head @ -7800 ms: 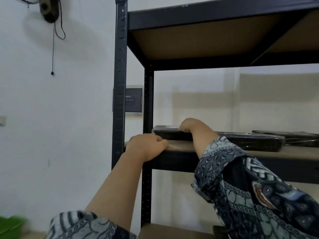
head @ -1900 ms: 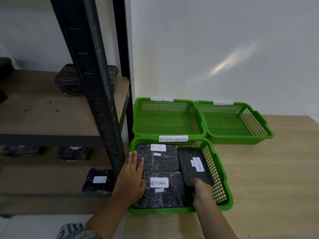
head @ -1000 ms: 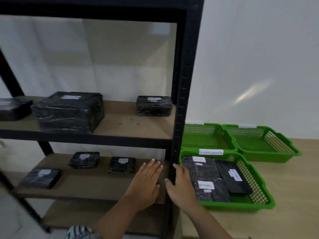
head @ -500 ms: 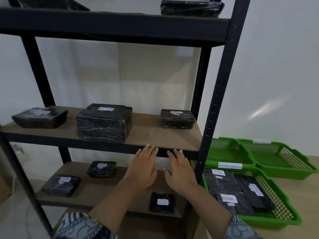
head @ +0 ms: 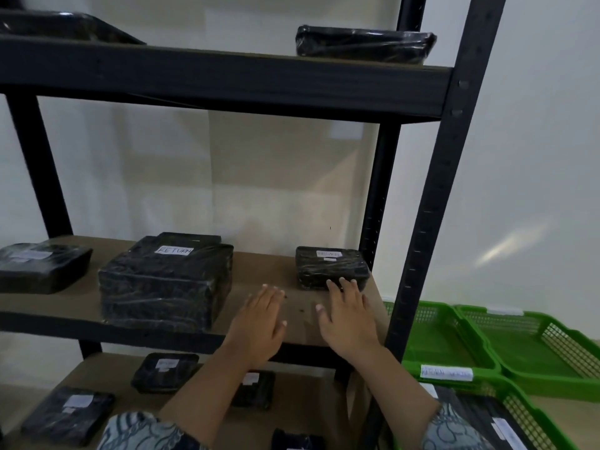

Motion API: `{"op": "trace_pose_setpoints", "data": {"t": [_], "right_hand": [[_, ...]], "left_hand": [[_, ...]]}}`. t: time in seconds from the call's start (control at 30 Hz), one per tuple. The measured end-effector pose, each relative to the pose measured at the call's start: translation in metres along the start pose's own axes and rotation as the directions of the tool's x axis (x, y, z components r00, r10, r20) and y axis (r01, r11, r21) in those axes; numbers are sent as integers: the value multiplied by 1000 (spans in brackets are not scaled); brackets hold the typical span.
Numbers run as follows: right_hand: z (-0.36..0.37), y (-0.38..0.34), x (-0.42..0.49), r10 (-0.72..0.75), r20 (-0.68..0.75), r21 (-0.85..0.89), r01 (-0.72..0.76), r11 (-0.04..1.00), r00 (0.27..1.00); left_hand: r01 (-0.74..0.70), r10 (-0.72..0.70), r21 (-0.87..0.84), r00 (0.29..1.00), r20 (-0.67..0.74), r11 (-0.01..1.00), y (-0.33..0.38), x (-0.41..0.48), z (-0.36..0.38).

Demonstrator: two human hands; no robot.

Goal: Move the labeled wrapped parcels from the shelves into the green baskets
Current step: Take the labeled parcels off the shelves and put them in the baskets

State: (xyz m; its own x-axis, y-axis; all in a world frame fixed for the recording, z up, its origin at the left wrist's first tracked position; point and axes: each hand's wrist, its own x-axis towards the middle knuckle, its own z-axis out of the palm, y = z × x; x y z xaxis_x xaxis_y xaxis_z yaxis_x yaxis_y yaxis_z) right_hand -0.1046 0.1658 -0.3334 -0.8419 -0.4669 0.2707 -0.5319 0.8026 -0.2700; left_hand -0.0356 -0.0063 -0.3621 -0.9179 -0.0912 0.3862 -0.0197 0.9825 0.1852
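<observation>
A small black wrapped parcel (head: pixel 331 267) with a white label lies at the right end of the middle shelf (head: pixel 81 306). My right hand (head: pixel 347 316), fingers straight, reaches to it and its fingertips touch the parcel's front edge. My left hand (head: pixel 259 323) hovers open over the bare shelf board just left of it, holding nothing. A big black parcel (head: pixel 165 280) labeled RETURN stands further left. The near green basket (head: pixel 532 420) at lower right holds several labeled parcels.
Another flat parcel (head: pixel 42 266) lies at the shelf's far left, and more parcels sit on the top shelf (head: pixel 363 43) and lower shelf (head: pixel 164 371). A black upright post (head: pixel 431 203) stands between shelf and baskets. Two other green baskets (head: pixel 552 349) lie behind the near one.
Both hands have risen from the shelf's front edge onto the middle shelf board. My right hand has reached the small parcel at the right end.
</observation>
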Motion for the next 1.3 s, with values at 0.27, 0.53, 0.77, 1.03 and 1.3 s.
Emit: {"op": "trace_pose_setpoints", "data": {"t": [0.27, 0.53, 0.77, 1.03, 1.3], "right_hand": [[14, 21, 56, 235, -40, 118, -229, 966, 971], [27, 29, 77, 437, -124, 371, -367, 853, 891], [12, 27, 90, 608, -143, 589, -426, 686, 781], [4, 24, 79, 527, -24, 665, -380, 643, 849], [18, 19, 55, 424, -54, 699, -269, 663, 904]], "left_hand": [[77, -69, -53, 988, 140, 996, -34, 22, 27], [56, -50, -53, 992, 114, 997, -32, 21, 24], [68, -64, -25, 989, 130, 997, -33, 22, 24], [46, -45, -6, 993, 105, 999, -35, 23, 27], [47, -47, -5, 995, 86, 999, -35, 23, 29]]}}
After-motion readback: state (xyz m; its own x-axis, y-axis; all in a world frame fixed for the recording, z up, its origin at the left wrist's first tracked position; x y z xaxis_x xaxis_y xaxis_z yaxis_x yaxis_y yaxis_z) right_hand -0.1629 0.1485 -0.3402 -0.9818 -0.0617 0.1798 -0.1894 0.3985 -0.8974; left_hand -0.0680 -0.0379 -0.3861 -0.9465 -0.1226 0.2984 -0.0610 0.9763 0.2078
